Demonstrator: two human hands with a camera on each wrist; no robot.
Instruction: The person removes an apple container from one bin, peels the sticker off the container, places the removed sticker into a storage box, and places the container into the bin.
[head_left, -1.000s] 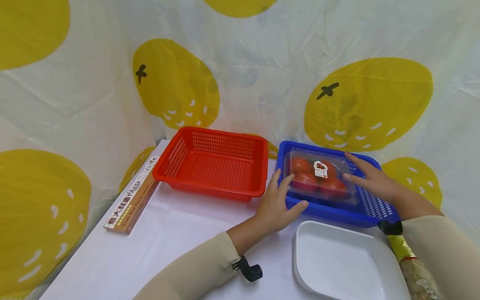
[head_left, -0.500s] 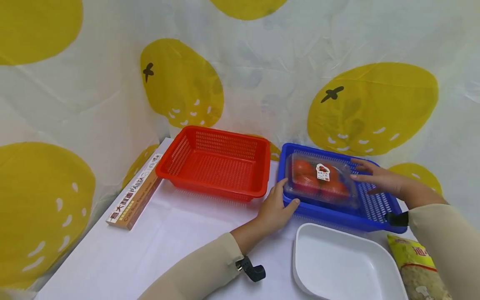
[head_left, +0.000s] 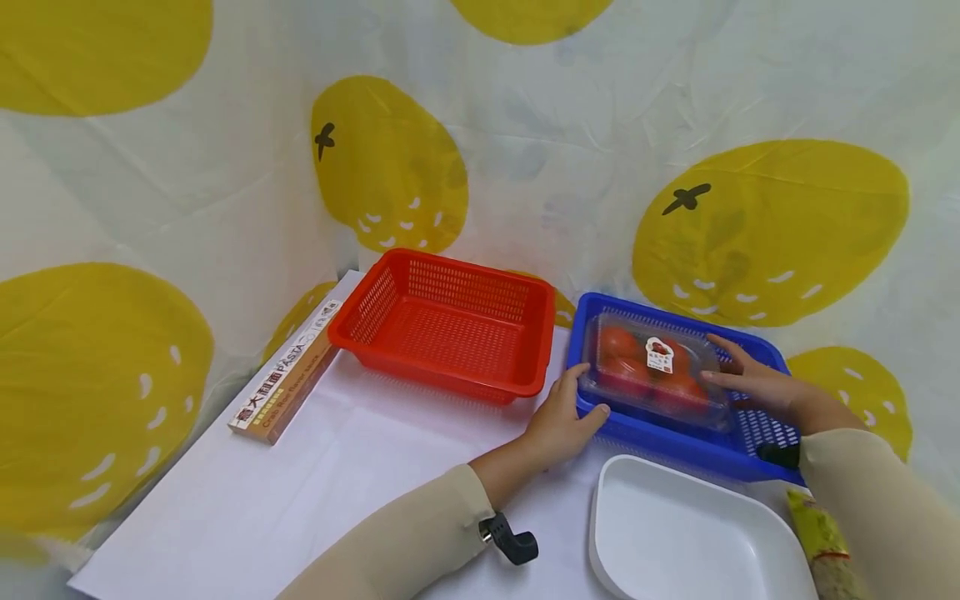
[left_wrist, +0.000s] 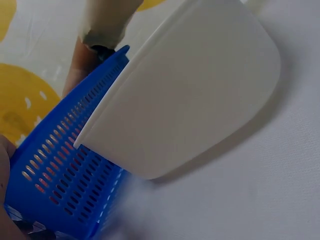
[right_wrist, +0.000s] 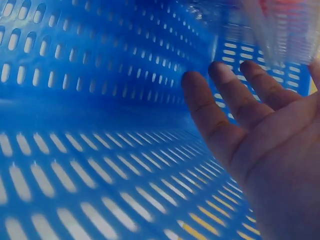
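Note:
In the head view a clear plastic box of tomatoes (head_left: 626,379), with a white label on its lid, sits in the left part of a blue basket (head_left: 660,437). My left hand (head_left: 558,425) is at the basket's near left corner, its index finger along the rim and its thumb by the front wall. My right hand (head_left: 765,387) reaches into the basket at the box's right end, with thumb and index finger right at the lid's edge. The right wrist view shows the fingers (right_wrist: 240,97) nearly straight, low inside the basket.
A red basket (head_left: 450,379) stands left of the blue one, and a long pasta box (head_left: 288,371) lies at the table's left edge. A white tub (head_left: 682,533) is in front of the blue basket. Beside it lies a yellow-topped bag (head_left: 825,542), partly behind the right sleeve.
The left hand has come down onto the blue basket's corner. My right hand has drawn back slightly, then lowered into the basket beside the tomato box. The head view has shifted left.

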